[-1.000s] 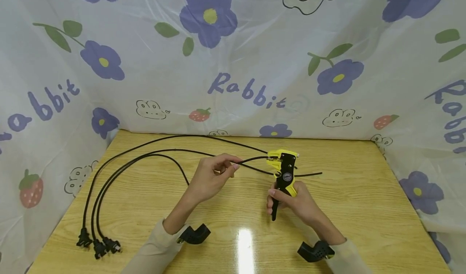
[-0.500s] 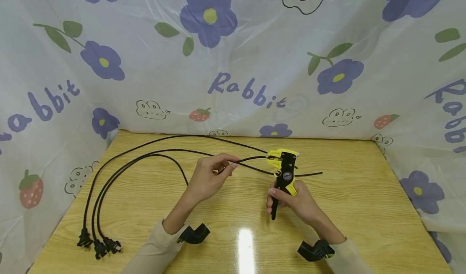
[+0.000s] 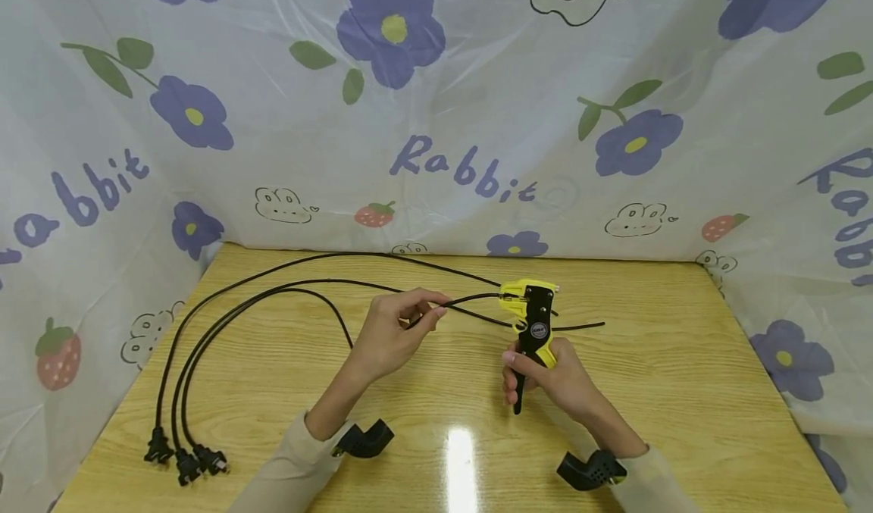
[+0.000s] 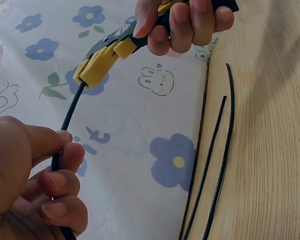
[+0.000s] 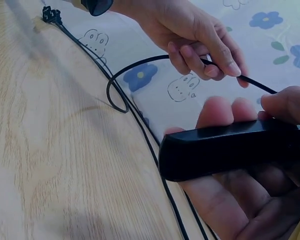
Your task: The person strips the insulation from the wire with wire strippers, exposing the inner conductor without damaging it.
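Observation:
My left hand [image 3: 392,339] pinches a black power cord [image 3: 474,297] between thumb and fingers, a short way from its end. That end runs into the yellow nose of a black and yellow wire stripper [image 3: 540,308]. Around the stripper's handles the fingers of my right hand [image 3: 566,380] are curled, holding it upright over the table. In the left wrist view the cord meets the tip of the yellow jaws [image 4: 95,70], and its end is hidden inside. The right wrist view shows the black handle [image 5: 230,150] across the right palm, with the cord looping behind the left hand.
Two more black cords [image 3: 327,280] curve over the wooden table [image 3: 682,392], passing behind the stripper; one cord end [image 3: 580,326] sticks out to its right. Several black plugs [image 3: 187,467] lie together at front left. A patterned cloth [image 3: 464,104] rises along the table's back and sides.
The lower tip of the stripper's black handle has shifted slightly to the right. Both hands and the cord otherwise stay in place.

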Motion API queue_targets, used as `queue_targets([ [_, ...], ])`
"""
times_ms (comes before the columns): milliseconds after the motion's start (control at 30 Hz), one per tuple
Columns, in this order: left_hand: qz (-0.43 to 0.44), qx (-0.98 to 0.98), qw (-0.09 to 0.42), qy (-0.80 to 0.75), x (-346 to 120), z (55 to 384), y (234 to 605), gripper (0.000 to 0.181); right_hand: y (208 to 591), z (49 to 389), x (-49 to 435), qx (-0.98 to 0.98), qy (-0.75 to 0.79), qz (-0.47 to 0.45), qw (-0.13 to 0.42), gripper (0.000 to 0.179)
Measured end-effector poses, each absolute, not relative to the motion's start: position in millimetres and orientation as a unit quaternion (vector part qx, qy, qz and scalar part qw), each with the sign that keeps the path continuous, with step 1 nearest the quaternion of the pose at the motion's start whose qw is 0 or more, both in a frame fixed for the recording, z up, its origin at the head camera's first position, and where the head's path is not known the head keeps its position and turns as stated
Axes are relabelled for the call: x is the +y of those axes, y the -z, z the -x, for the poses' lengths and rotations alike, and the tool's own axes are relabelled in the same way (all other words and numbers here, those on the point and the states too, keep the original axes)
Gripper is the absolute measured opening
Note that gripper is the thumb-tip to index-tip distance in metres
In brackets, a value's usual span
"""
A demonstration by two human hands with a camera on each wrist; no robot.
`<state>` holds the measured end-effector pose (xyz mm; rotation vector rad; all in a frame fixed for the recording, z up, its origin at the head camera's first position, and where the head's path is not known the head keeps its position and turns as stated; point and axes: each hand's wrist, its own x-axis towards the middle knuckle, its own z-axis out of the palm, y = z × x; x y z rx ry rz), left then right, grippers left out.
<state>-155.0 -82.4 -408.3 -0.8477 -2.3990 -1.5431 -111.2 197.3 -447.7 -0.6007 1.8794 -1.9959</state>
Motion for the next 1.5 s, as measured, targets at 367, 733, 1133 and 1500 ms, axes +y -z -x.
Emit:
queue_targets([
  [367, 0.286, -0.805, 0.078, 0.514, -82.9, 154.7, 408.9, 0.016, 451.6, 110.6, 196.1, 0.659, 0.709, 0.203, 0.15, 0.033],
  [733, 0.291, -0.799, 0.107, 0.516, -84.0, 155.5, 405.0, 0.012, 453.0, 108.7, 196.2, 0.667, 0.701, 0.202, 0.151, 0.032],
  [1133, 0.287, -0.793, 0.141, 0.519, -88.2, 154.0, 405.9, 0.009, 450.8, 107.2, 196.1, 0.674, 0.686, 0.223, 0.157, 0.034],
  [1500, 0.304, -0.778, 0.203, 0.511, -92.5, 153.9, 408.5, 0.011, 452.4, 106.4, 197.5, 0.662, 0.688, 0.25, 0.16, 0.026],
])
